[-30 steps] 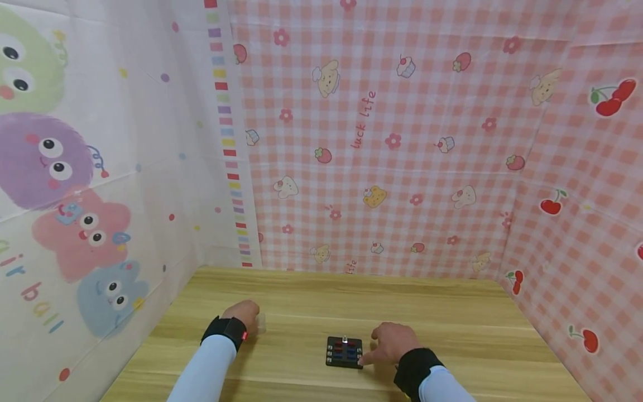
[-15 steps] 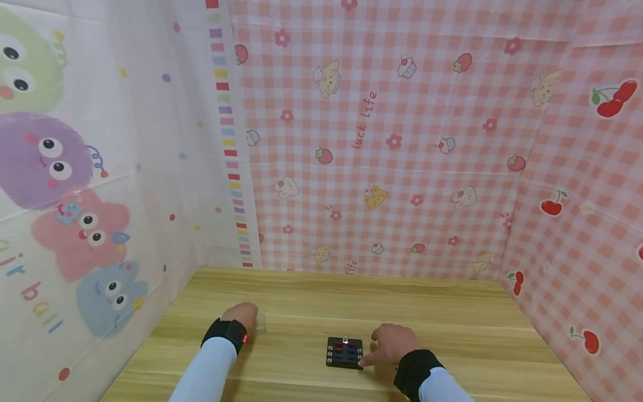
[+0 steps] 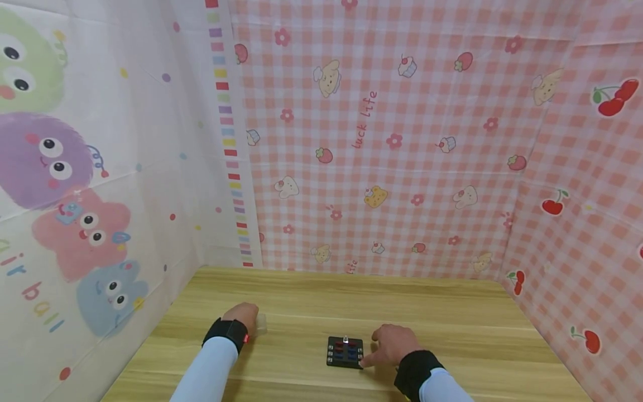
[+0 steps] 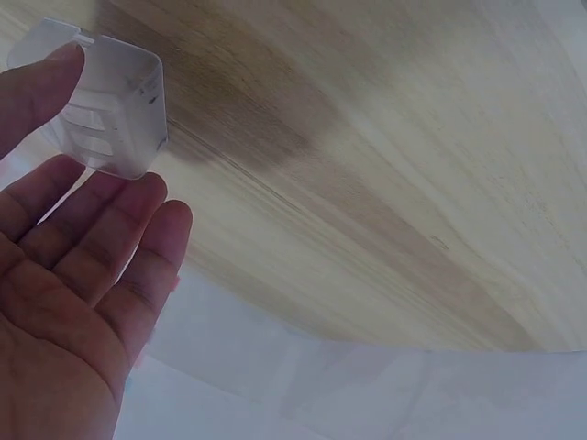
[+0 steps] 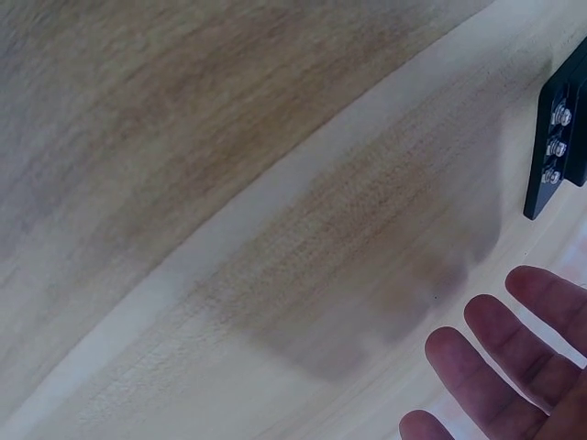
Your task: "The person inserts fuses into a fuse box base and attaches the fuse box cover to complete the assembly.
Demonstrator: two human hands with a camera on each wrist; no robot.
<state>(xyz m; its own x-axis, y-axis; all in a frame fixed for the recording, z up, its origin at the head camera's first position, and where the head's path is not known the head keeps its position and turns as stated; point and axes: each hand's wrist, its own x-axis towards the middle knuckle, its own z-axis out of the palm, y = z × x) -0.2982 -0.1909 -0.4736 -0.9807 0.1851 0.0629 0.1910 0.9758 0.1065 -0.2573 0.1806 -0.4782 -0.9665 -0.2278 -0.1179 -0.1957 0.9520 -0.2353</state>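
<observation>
A black fuse block [image 3: 344, 352] with red and blue blade fuses and screw terminals lies flat on the table, in front of the person. Beside its right edge is my right hand [image 3: 394, 345], the thumb reaching the near right corner; the other fingers are loosely extended. In the right wrist view only part of the fuse block [image 5: 550, 147] shows, apart from those fingertips [image 5: 454, 353]. To the left, my left hand [image 3: 242, 316] pinches a clear plastic cover [image 3: 261, 324]. Its thumb lies on one side of the cover [image 4: 115, 115] and its fingertips on the other.
The wooden table [image 3: 301, 301] is bordered by a white cartoon-print curtain [image 3: 166, 167] at the left. Pink checked cloth [image 3: 392, 167] hangs at the back and right. Dark straps [image 3: 226, 333] go round both wrists.
Both hands stay almost where they were. The cover and the fuse block show no clear movement.
</observation>
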